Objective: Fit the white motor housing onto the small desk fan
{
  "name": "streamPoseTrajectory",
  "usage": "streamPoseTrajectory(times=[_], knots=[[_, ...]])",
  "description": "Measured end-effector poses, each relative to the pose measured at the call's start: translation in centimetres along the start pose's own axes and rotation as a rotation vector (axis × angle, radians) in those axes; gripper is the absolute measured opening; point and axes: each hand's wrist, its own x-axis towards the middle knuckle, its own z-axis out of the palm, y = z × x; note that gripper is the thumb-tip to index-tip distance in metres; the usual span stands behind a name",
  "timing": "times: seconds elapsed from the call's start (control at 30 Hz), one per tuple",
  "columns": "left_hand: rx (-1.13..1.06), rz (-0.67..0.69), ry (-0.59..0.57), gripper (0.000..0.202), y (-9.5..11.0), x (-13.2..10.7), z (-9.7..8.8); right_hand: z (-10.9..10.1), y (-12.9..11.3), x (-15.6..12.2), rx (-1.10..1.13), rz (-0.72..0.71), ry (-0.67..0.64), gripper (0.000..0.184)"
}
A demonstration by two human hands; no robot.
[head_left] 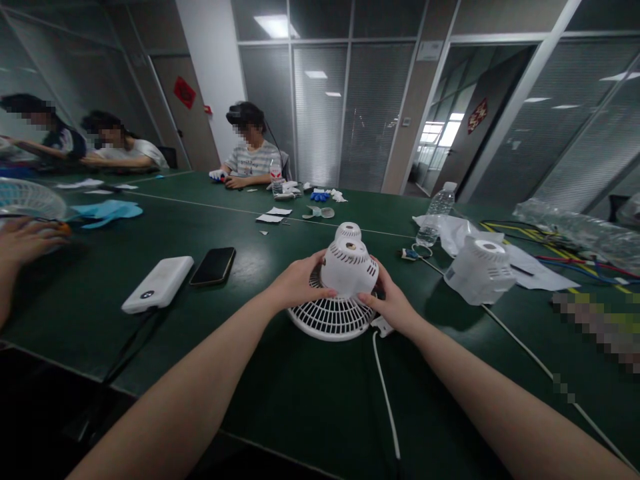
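A small white fan lies face down on the green table [310, 400]: its round grille [330, 319] is flat on the surface and its motor housing [349, 265] points up. My left hand [296, 283] grips the housing from the left, thumb across its lower front. My right hand [393, 301] holds the right side of the housing and grille, fingers curled behind. A white cord [386, 393] runs from the fan toward me.
A white power bank [158, 283] and a black phone [213, 265] lie to the left. A second motor housing in a plastic bag [481, 267], a water bottle [435, 213] and coloured cables [575, 257] sit to the right. Another person's hand [25, 241] rests far left; three people sit at the far side.
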Motion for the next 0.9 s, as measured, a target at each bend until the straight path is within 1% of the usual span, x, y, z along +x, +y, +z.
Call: streamPoseTrajectory(times=[0.17, 0.3, 0.47, 0.7, 0.8, 0.9], knots=[[0.022, -0.037, -0.011, 0.083, 0.0, 0.0, 0.1, -0.1, -0.1, 0.2, 0.06, 0.004, -0.011, 0.082], [0.022, -0.039, -0.01, 0.084, 0.0, 0.0, 0.0, 0.0, -0.2, 0.1, 0.089, 0.03, -0.029, 0.082], [0.019, -0.054, -0.03, 0.084, 0.0, 0.0, -0.1, 0.0, 0.3, 0.0, 0.05, -0.01, -0.009, 0.084], [0.038, -0.026, -0.028, 0.081, 0.1, 0.1, -0.2, 0.1, 0.9, 0.3, 0.014, -0.093, 0.04, 0.073], [0.023, -0.04, -0.038, 0.077, 0.1, 0.1, -0.2, 0.2, 0.9, 0.4, -0.025, -0.092, 0.028, 0.072], [0.013, -0.056, -0.025, 0.074, 0.0, 0.1, -0.2, 0.3, 0.5, 0.4, -0.052, -0.107, 0.038, 0.073]])
